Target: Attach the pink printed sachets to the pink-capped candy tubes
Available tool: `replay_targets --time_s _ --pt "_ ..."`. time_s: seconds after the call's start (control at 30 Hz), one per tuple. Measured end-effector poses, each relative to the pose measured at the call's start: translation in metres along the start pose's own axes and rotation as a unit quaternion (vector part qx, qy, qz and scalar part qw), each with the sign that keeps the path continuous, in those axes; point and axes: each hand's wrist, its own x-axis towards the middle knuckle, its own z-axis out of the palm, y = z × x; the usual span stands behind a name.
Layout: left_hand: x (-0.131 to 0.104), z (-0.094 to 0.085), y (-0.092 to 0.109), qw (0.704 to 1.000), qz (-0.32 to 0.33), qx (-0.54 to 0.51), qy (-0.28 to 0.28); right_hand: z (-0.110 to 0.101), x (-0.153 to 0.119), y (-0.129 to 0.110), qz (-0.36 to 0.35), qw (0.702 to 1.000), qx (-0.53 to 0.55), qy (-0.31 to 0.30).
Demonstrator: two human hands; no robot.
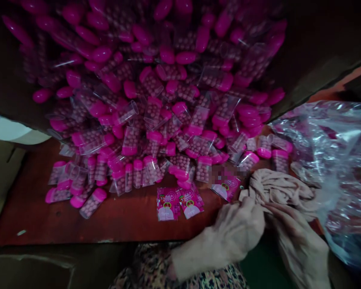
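A red table (pixel 123 226) is seen from above. At its right end a crumpled beige cloth (pixel 278 188) has been left in a bunchy heap, and it is being touched by both hands. The near left edge of the cloth is pinched by the left hand (pixel 240 224), whose fingers are curled together on it. The right hand (pixel 302 237) is held close by, at the table's front edge, against the hanging part of the cloth; its fingertips are hidden, so it cannot be told how tightly anything is held.

Near the middle of the table's front edge, two pink packets (pixel 168 204) are laid side by side, with more tucked under one of them. Another packet (pixel 227 185) is set closer to the table's right end, just beside the cloth.

Across the back of the table, a big pile of clear jars (pixel 153 110) with pink lids and little round balls is heaped, spilling from a dark box (pixel 315 48). Beyond the table's right end, a shiny plastic bag (pixel 349 160) can be seen, all wrinkled.
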Motion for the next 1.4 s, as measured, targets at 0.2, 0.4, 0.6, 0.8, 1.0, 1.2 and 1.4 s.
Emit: replay_targets --time_s 0.2,0.4,0.6,0.8,1.0,1.2,1.4 --pt "-0.058 -0.07 -0.022 0.978 -0.075 0.117 0.158 -0.008 0.017 -0.061 -0.041 0.997 -0.026 0.062" --pt "-0.079 -0.089 -0.049 0.929 -0.171 0.165 0.283 0.049 0.026 -0.122 -0.119 0.981 0.152 -0.032" --pt "-0.073 -0.083 -0.051 0.93 -0.165 0.185 0.271 0.072 0.019 -0.121 -0.098 0.982 0.16 -0.028" --pt "-0.075 -0.091 -0.043 0.939 -0.179 0.062 0.289 0.057 0.019 -0.123 -0.092 0.98 0.175 0.012" --pt "-0.062 -0.095 -0.025 0.902 -0.263 -0.24 0.244 0.041 0.017 -0.127 -0.153 0.969 0.182 0.06" --pt "-0.046 -0.09 -0.024 0.784 -0.292 -0.452 0.31 0.045 0.024 -0.137 0.072 0.942 0.328 -0.008" --pt "-0.04 -0.092 -0.023 0.778 -0.258 -0.439 0.367 0.046 0.039 -0.149 0.099 0.903 0.414 -0.058"
